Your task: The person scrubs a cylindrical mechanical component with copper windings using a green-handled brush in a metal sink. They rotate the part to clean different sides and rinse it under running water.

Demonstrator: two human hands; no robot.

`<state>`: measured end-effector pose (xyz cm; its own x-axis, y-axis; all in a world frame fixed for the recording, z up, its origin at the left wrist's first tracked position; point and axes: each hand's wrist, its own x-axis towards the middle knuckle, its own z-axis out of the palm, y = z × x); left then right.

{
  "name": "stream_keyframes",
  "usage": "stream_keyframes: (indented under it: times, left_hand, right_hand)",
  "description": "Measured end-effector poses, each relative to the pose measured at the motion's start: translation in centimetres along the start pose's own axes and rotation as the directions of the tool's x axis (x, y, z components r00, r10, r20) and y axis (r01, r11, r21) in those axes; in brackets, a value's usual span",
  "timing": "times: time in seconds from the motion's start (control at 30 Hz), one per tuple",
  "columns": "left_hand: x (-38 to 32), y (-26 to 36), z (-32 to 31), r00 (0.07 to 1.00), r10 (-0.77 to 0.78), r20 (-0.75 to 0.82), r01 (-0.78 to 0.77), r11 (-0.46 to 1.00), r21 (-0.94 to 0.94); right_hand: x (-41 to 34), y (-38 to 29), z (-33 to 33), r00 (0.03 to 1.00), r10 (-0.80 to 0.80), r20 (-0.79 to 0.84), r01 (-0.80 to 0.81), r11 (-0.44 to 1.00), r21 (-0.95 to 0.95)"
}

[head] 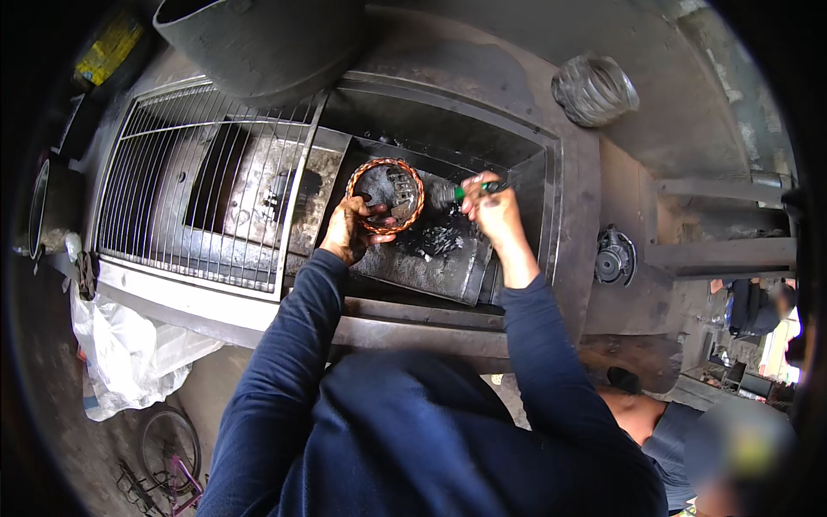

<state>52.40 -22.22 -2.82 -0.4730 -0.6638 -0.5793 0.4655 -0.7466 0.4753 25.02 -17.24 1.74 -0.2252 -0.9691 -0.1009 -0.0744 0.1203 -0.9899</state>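
Observation:
My left hand [349,224] grips the lower left rim of a round part with copper-coloured windings [421,187], which looks like an alternator stator. Some of my fingers show through its opening. In my right hand [492,205] is a brush [459,193] with a green band; its bristles are blurred, just right of the ring and apart from it. Both hands have dark grime on them. Beneath them a tilted metal plate [446,278] lies in a metal wash basin [526,168], wet and strewn with pale flecks or shiny liquid.
A wire grate [194,194] covers the basin's left side, with a large dark drum [278,52] overhanging it. On the right are a ribbed cylindrical part [594,90] and a round metal part [610,258]. Another person [685,446] is close at lower right; a bicycle [171,446] stands lower left.

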Motion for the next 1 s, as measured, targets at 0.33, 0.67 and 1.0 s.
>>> stream_keyframes:
  times: [0.33,0.67,1.0]
  left_hand:
    - [-1.4,0.5,0.9,0.945,-0.046,0.323,0.071,0.995,-0.069]
    - [-2.1,0.5,2.2,0.923,0.057,0.382,-0.096,0.992,0.084]
    - [-2.7,0.6,2.7,0.926,0.076,0.370,-0.172,0.957,0.234]
  right_hand:
    - [0.1,-6.6,-2.1,0.975,-0.125,0.183,0.102,0.986,0.131]
    - [-3.8,-8.6,-1.1,0.993,-0.091,0.072,0.080,0.987,0.140]
    - [0.1,1.2,-1.0,0.879,-0.390,-0.273,0.185,0.809,-0.558]
